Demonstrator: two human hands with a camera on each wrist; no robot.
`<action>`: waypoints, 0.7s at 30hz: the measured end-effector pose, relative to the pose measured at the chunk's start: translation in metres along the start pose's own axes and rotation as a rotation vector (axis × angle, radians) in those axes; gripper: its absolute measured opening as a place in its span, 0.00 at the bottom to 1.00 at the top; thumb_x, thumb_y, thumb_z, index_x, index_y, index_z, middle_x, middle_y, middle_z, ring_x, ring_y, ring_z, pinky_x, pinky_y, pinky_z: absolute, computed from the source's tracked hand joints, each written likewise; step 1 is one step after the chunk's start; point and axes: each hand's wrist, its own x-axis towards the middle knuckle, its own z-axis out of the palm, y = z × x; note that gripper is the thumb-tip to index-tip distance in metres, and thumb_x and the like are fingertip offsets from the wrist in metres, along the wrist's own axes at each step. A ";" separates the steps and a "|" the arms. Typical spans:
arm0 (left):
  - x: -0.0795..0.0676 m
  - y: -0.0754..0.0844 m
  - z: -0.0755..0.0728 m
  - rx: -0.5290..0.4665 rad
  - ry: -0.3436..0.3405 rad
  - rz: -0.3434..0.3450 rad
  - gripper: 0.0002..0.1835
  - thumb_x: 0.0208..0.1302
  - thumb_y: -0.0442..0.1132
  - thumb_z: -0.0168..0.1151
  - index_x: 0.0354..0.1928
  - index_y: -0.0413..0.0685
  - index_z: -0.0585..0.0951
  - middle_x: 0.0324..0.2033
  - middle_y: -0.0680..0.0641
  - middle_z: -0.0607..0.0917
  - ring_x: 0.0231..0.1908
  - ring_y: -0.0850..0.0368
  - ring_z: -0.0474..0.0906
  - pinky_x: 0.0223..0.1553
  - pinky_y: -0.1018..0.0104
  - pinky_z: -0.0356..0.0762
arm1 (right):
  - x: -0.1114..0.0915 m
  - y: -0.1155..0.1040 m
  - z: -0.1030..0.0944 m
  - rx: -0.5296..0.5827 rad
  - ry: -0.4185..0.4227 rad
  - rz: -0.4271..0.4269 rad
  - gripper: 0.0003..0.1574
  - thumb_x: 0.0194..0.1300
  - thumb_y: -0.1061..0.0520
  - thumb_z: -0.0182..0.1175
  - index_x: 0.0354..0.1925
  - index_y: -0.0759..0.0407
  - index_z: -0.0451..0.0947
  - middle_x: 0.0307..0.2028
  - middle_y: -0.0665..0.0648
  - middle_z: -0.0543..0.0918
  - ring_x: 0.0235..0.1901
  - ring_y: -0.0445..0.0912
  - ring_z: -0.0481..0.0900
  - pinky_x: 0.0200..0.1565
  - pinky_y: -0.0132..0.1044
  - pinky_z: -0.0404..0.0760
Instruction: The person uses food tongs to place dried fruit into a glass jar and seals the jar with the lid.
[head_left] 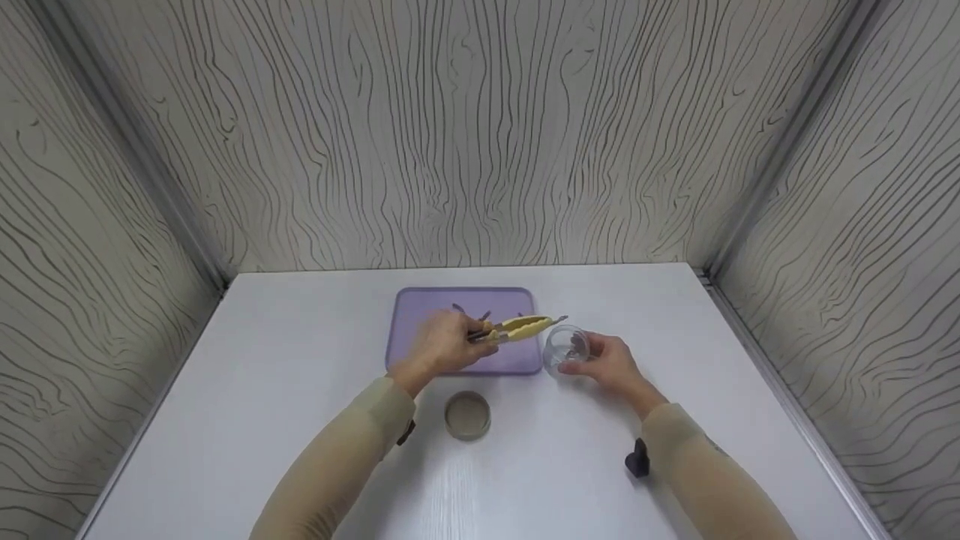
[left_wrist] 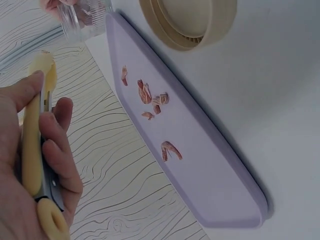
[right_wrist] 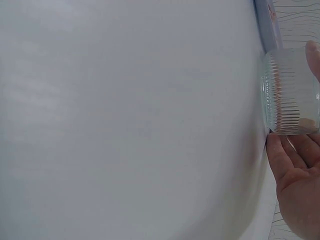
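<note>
My left hand [head_left: 448, 341] grips a pair of yellow-handled tongs [left_wrist: 32, 145] over the lilac tray [head_left: 420, 300]. The tongs point right, toward the rim of a clear ribbed glass jar [right_wrist: 292, 92]. A thin greyish sliver [head_left: 560, 320] shows at their tips; I cannot tell whether it is a held strip. Several small reddish-brown dried strips [left_wrist: 145, 92] lie scattered on the tray. My right hand [head_left: 611, 365] holds the jar from its right side, thumb and fingers around the wall. Some dark bits [head_left: 576, 346] show inside the jar.
A round beige lid [head_left: 467, 415] lies on the white table [head_left: 540, 465] in front of the tray. Wood-patterned panels [head_left: 465, 135] close off the back and both sides. The jar stands right beside the tray's right edge.
</note>
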 end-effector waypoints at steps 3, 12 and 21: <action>0.003 0.005 0.003 0.011 -0.017 0.004 0.19 0.72 0.58 0.76 0.59 0.60 0.94 0.45 0.55 0.98 0.31 0.63 0.76 0.32 0.66 0.74 | 0.000 0.000 0.000 0.000 0.003 0.002 0.56 0.61 0.47 0.87 0.79 0.60 0.75 0.76 0.63 0.82 0.81 0.64 0.73 0.85 0.64 0.63; 0.008 0.015 0.011 -0.005 -0.046 0.005 0.19 0.73 0.56 0.76 0.60 0.60 0.94 0.49 0.54 0.98 0.31 0.64 0.78 0.32 0.67 0.78 | 0.001 0.002 -0.001 -0.005 0.000 -0.003 0.53 0.61 0.46 0.87 0.77 0.59 0.77 0.74 0.63 0.84 0.80 0.64 0.75 0.85 0.65 0.64; 0.008 0.017 0.016 0.045 -0.023 0.024 0.19 0.72 0.57 0.76 0.58 0.58 0.95 0.49 0.53 0.98 0.33 0.62 0.80 0.42 0.58 0.86 | 0.000 0.002 -0.001 0.025 -0.004 -0.017 0.49 0.61 0.49 0.86 0.75 0.60 0.79 0.73 0.62 0.85 0.80 0.65 0.76 0.84 0.65 0.64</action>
